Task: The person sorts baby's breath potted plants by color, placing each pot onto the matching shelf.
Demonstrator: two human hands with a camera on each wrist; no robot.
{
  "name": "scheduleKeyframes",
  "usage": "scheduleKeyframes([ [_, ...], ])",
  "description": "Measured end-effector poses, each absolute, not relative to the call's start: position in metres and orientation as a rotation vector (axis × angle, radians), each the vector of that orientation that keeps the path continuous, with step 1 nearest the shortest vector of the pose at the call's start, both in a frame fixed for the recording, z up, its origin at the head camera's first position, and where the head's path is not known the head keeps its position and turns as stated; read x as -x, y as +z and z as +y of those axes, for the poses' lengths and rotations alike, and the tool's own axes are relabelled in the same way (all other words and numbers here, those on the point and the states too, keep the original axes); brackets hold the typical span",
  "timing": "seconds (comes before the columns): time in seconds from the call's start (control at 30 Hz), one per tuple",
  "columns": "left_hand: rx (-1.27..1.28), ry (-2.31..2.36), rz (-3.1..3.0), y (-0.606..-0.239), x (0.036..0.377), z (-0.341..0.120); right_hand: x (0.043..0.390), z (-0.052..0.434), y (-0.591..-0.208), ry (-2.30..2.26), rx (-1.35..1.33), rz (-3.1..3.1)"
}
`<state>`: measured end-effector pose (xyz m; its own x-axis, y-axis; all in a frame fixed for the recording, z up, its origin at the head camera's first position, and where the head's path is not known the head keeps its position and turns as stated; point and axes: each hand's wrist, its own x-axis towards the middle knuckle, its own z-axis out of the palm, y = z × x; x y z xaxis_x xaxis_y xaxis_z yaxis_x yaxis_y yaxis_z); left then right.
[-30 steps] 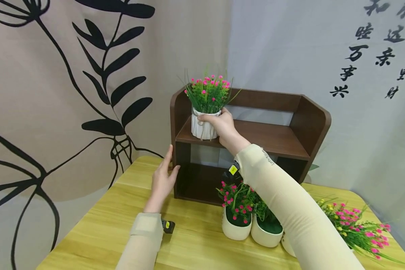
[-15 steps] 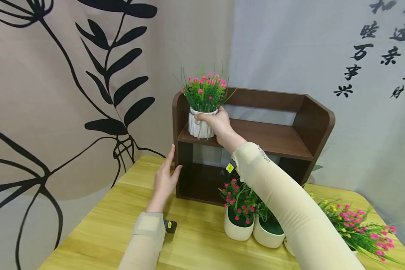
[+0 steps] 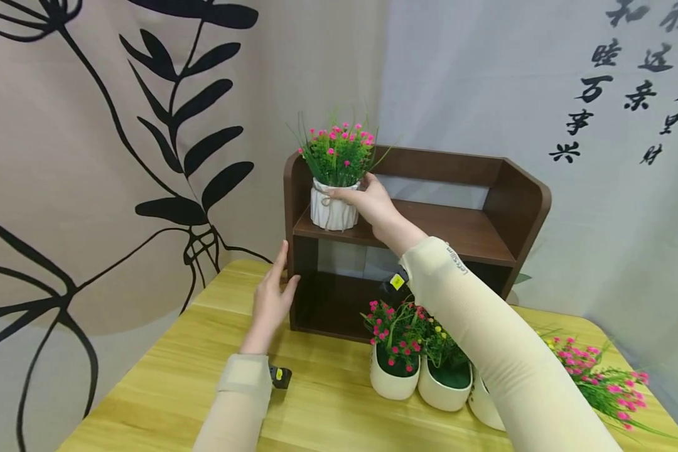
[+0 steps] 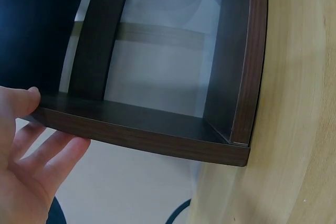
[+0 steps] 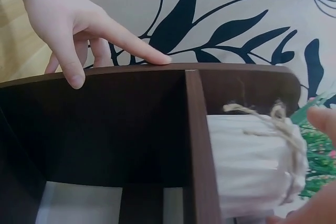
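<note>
A white ribbed flower pot [image 3: 334, 206] tied with twine stands at the left end of the brown shelf unit's upper board. Green leaves and small pink flowers [image 3: 339, 144] rise from it. My right hand [image 3: 375, 207] is at the pot's right side, thumb in front of it and fingers near the rim, loosely spread. In the right wrist view its thumb [image 5: 323, 121] shows beside the twine. My left hand [image 3: 272, 298] rests against the left side panel of the shelf unit [image 3: 424, 223], fingers extended and thumb near the front edge, as the left wrist view [image 4: 39, 153] also shows.
Several white pots with flowers stand on the wooden table [image 3: 316, 402] before the shelf unit, among them a pink-flowered pot [image 3: 394, 376] and a neighbouring pot [image 3: 445, 386]. My right sleeve partly covers them. More pink flowers [image 3: 604, 383] lean out at the right.
The pot has slid slightly left along the upper board. Since half a second ago my right wrist has shifted right, with the hand looser about the pot. The left hand has stayed put.
</note>
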<state>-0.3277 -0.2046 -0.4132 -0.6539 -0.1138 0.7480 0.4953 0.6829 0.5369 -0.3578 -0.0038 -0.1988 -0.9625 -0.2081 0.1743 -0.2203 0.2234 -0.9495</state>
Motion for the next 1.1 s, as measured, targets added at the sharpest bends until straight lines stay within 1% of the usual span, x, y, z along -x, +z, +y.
scheduleKeyframes([
  [0.2, 0.287, -0.983, -2.097, -0.412, 0.327, -0.204, 0.339, 0.018, -0.197, 1.887, -0.517, -2.455],
  [0.37, 0.261, -0.968, -2.111, -0.413, 0.326, -0.206, 0.317, 0.039, -0.198, 1.935, -0.601, -2.444],
  [0.6, 0.261, -0.985, -2.105, -0.411, 0.325, -0.209, 0.274, 0.07, -0.2, 2.033, -0.749, -2.388],
  [0.87, 0.257, -0.987, -2.115, -0.41, 0.324, -0.209, 0.222, 0.102, -0.214, 1.941, -0.916, -2.406],
  [1.1, 0.271, -0.986, -2.136, -0.409, 0.323, -0.201, 0.177, 0.131, -0.233, 1.838, -1.062, -2.457],
])
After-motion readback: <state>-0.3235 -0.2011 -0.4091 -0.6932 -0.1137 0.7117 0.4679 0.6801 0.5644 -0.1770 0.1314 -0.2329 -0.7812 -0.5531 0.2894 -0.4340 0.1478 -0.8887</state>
